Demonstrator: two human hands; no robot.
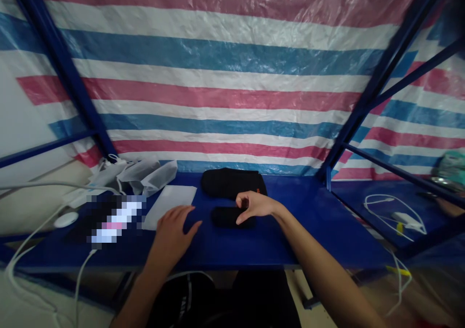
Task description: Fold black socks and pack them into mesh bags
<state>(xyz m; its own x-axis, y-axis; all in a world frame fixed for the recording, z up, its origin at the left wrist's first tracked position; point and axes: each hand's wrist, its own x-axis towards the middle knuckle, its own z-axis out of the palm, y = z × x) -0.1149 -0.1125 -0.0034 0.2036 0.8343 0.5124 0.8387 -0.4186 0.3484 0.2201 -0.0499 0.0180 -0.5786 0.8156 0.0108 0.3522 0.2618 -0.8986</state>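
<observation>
At an oblong black object (224, 217), right hand (255, 205) curled, left hand (175, 232) palm-down.

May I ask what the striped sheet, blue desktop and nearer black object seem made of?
Striped sheet: likely plastic, glossy, with crinkled highlights. Blue desktop: perhaps painted metal, smooth, faint sheen. Nearer black object: matte, possibly fabric; too dark to tell.

Pixelation hides the device (116, 222) from us. The right hand (250, 206) covers one end of the black case (224, 217); we cannot tell whether it grips. The orange mark (257, 190) is too small to read; the right edge crops a teal object (454, 165).
</observation>
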